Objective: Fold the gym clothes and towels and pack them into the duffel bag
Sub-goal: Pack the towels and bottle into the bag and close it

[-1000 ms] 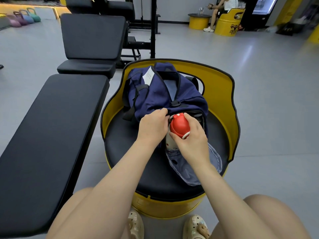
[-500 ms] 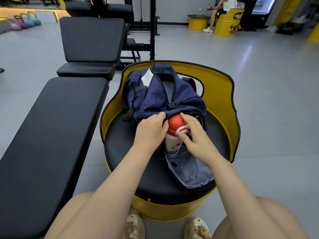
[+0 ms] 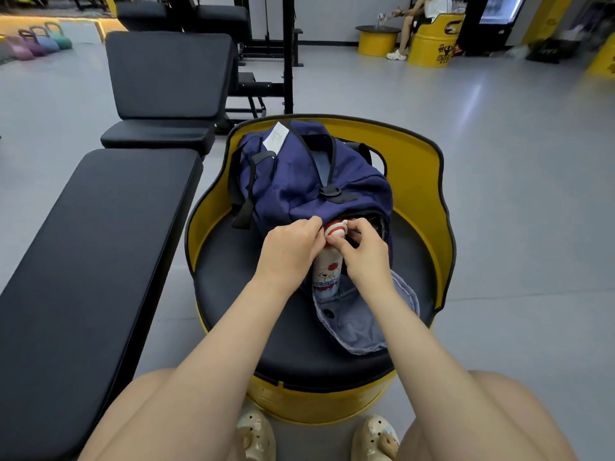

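A navy duffel bag (image 3: 299,181) lies on the black cushion of a yellow barrel seat (image 3: 419,154). Its near end pocket gapes, with the pale blue flap (image 3: 362,321) folded down toward me. A white bottle (image 3: 327,274) with a cartoon bear and a red cap stands at that opening. My left hand (image 3: 289,247) grips the bag's edge just left of the cap. My right hand (image 3: 362,254) pinches the red cap from the right. No clothes or towels are visible; the bag's inside is hidden.
A long black gym bench (image 3: 83,267) runs along my left, with an upright padded bench (image 3: 166,74) behind it. A black rack (image 3: 276,54) stands further back. Kettlebells (image 3: 40,44) sit far left. A person sits on another yellow barrel (image 3: 432,41) at the back right.
My right hand has shifted from covering the red cap to pinching it at its side. The bottle now stands more upright at the pocket mouth. My left hand has stayed on the bag's edge.
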Action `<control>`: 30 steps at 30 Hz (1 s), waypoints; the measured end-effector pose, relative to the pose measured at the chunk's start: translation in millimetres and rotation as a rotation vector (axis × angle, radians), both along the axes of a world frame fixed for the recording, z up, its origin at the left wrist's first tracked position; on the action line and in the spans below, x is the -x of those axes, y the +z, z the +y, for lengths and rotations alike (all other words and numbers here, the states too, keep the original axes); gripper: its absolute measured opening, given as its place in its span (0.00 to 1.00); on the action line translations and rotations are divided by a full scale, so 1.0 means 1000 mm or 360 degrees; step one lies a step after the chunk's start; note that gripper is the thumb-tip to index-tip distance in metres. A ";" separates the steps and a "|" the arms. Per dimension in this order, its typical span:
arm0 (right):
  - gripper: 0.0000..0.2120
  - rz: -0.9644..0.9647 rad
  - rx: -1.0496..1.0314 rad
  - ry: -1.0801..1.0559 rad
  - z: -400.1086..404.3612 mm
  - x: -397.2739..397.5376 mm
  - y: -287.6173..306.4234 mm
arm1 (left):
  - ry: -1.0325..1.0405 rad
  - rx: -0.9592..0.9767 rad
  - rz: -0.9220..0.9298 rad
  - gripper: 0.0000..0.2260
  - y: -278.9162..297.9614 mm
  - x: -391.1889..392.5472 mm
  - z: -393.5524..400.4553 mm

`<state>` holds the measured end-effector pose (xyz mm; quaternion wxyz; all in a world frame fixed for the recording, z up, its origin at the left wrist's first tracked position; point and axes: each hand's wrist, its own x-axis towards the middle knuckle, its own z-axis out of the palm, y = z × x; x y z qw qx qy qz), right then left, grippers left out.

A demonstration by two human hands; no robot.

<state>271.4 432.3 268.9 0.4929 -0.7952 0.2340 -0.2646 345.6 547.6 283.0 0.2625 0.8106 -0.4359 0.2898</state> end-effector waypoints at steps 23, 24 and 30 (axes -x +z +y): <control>0.08 -0.0346 -0.1227 -0.0075 0.008 -0.001 0.004 | 0.0117 -0.0354 -0.0025 0.13 0.001 0.015 0.016; 0.09 -0.0444 -0.1427 -0.0073 0.008 0.001 0.006 | 0.0139 -0.0384 -0.0067 0.13 0.002 0.015 0.017; 0.08 -0.0298 -0.1405 -0.0194 0.004 0.004 0.011 | 0.0061 -0.0096 -0.0124 0.12 0.011 0.018 0.014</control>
